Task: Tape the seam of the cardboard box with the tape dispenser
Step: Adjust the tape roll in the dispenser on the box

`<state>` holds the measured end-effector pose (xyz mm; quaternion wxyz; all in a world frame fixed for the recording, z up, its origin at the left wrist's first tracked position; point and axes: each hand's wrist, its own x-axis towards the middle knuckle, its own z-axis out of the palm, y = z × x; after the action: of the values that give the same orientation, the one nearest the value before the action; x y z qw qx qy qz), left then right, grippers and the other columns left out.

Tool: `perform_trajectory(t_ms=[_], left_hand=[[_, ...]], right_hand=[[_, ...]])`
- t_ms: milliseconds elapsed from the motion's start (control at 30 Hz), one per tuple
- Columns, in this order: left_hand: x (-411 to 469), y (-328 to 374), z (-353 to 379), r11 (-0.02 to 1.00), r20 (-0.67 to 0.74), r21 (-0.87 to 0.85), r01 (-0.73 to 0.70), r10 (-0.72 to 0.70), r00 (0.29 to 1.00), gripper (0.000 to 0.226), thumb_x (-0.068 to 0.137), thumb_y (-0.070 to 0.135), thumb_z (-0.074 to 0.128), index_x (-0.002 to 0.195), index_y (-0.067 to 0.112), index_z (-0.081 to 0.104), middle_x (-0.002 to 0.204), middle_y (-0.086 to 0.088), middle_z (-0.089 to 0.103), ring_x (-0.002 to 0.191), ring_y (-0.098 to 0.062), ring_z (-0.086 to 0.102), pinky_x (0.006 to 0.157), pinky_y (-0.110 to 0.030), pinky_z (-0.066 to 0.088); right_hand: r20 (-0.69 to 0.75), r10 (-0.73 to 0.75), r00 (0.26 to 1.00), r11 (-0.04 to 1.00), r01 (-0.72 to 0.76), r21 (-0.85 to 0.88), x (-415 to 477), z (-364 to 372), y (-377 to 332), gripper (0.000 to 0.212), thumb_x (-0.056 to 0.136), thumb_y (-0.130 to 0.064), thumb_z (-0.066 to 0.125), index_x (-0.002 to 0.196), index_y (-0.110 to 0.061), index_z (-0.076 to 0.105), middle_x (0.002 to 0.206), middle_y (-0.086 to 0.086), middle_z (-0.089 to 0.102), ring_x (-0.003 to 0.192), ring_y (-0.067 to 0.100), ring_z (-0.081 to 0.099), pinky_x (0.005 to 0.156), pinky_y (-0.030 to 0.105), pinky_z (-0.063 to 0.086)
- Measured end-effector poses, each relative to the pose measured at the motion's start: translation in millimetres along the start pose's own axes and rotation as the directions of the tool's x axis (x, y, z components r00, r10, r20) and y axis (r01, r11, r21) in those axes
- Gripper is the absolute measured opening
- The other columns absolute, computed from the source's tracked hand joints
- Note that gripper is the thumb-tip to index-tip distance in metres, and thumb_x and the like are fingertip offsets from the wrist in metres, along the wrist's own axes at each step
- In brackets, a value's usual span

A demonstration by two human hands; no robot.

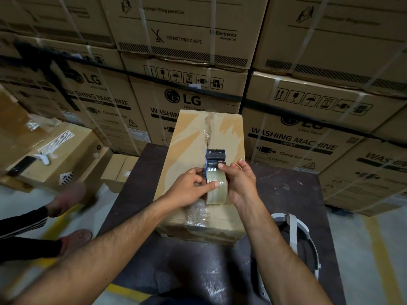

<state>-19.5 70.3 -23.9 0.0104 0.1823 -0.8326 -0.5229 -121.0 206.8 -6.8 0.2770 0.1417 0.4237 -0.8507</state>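
A long cardboard box lies on a dark table, its top seam running away from me with torn old tape along it. A blue tape dispenser with a clear tape roll rests on the seam near the box's middle. My left hand grips the roll from the left, thumb across its face. My right hand holds the dispenser from the right, thumb on top of its frame. Crumpled clear tape sticks to the box's near end.
Stacked washing machine cartons wall off the back and right. Smaller boxes with a phone and white parts sit at left. Another person's legs and shoes stand at left. A white headband-like device lies on the table's near right.
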Motion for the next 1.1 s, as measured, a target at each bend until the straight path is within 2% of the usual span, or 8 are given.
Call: perform_trajectory(t_ms=[133, 200, 300, 400, 500, 633, 800, 1100], left_hand=[[-2, -2, -2, 1.0, -0.042, -0.015, 0.001, -0.002, 0.999, 0.047, 0.08, 0.068, 0.074, 0.066, 0.023, 0.073, 0.13, 0.015, 0.063, 0.12, -0.001, 0.06, 0.107, -0.033, 0.047], [-4, -2, -4, 1.0, -0.151, 0.019, -0.014, 0.016, 0.988, 0.044, 0.083, 0.067, 0.072, 0.069, 0.026, 0.07, 0.126, 0.013, 0.063, 0.122, -0.004, 0.06, 0.105, -0.034, 0.047], [-6, 1, -10, 0.982, -0.34, 0.114, -0.154, 0.184, 0.922, 0.028, 0.084, 0.056, 0.077, 0.087, 0.033, 0.062, 0.134, 0.012, 0.058, 0.129, -0.007, 0.055, 0.102, -0.034, 0.047], [-2, 10, -17, 0.918, -0.366, 0.279, -0.281, 0.373, 0.853, 0.019, 0.087, 0.038, 0.081, 0.101, 0.03, 0.071, 0.142, 0.01, 0.054, 0.132, -0.009, 0.052, 0.1, -0.026, 0.044], [6, 18, -25, 0.841, -0.31, 0.422, -0.338, 0.484, 0.818, 0.014, 0.09, 0.033, 0.079, 0.101, 0.025, 0.08, 0.144, 0.005, 0.057, 0.137, -0.017, 0.05, 0.106, -0.04, 0.049], [14, 21, -31, 0.722, -0.205, 0.583, -0.372, 0.574, 0.793, 0.012, 0.09, 0.031, 0.079, 0.096, 0.022, 0.083, 0.141, -0.002, 0.062, 0.139, -0.024, 0.052, 0.098, -0.051, 0.054], [11, 38, -32, 0.651, -0.105, 0.677, -0.345, 0.549, 0.829, 0.011, 0.089, 0.024, 0.075, 0.087, 0.015, 0.079, 0.147, -0.004, 0.058, 0.141, -0.026, 0.049, 0.094, -0.052, 0.056], [16, 49, -30, 0.412, 0.081, 0.851, -0.326, 0.51, 0.856, 0.011, 0.088, 0.01, 0.068, 0.096, 0.005, 0.073, 0.159, -0.008, 0.045, 0.154, -0.025, 0.031, 0.11, -0.05, 0.046]], right_hand=[[0.002, -0.015, 1.0, 1.0, 0.015, 0.004, 1, -1, 1, 0.058, 0.075, 0.028, 0.073, 0.1, -0.018, 0.049, 0.071, -0.002, 0.053, 0.058, 0.015, 0.066, 0.061, 0.036, 0.063], [0.001, -0.024, 1.0, 1.0, 0.024, -0.003, 1, -1, 2, 0.058, 0.074, 0.028, 0.074, 0.099, -0.018, 0.049, 0.072, -0.002, 0.053, 0.057, 0.014, 0.065, 0.059, 0.034, 0.062], [-0.003, -0.041, 0.999, 0.999, 0.04, -0.013, 1, -1, 4, 0.059, 0.074, 0.026, 0.076, 0.101, -0.019, 0.049, 0.074, -0.003, 0.053, 0.06, 0.015, 0.065, 0.06, 0.033, 0.061], [-0.011, -0.073, 0.997, 0.995, 0.072, -0.064, 3, -1, 6, 0.057, 0.074, 0.024, 0.078, 0.101, -0.018, 0.049, 0.074, -0.003, 0.051, 0.062, 0.016, 0.062, 0.065, 0.033, 0.061], [-0.016, -0.086, 0.996, 0.992, 0.085, -0.096, 3, -1, 7, 0.058, 0.073, 0.021, 0.082, 0.102, -0.017, 0.05, 0.073, -0.004, 0.051, 0.061, 0.014, 0.06, 0.07, 0.036, 0.06], [-0.019, -0.104, 0.994, 0.987, 0.101, -0.121, 5, -2, 8, 0.06, 0.071, 0.019, 0.085, 0.102, -0.018, 0.05, 0.074, -0.003, 0.051, 0.064, 0.015, 0.059, 0.074, 0.038, 0.059], [-0.003, -0.12, 0.993, 0.984, 0.119, -0.131, 7, -2, 12, 0.059, 0.07, 0.021, 0.085, 0.098, -0.018, 0.051, 0.075, -0.003, 0.05, 0.064, 0.014, 0.056, 0.075, 0.037, 0.059], [-0.019, -0.163, 0.986, 0.973, 0.157, -0.167, 13, -4, 22, 0.06, 0.063, 0.019, 0.09, 0.092, -0.019, 0.054, 0.074, -0.005, 0.051, 0.075, 0.018, 0.052, 0.107, 0.058, 0.051]])
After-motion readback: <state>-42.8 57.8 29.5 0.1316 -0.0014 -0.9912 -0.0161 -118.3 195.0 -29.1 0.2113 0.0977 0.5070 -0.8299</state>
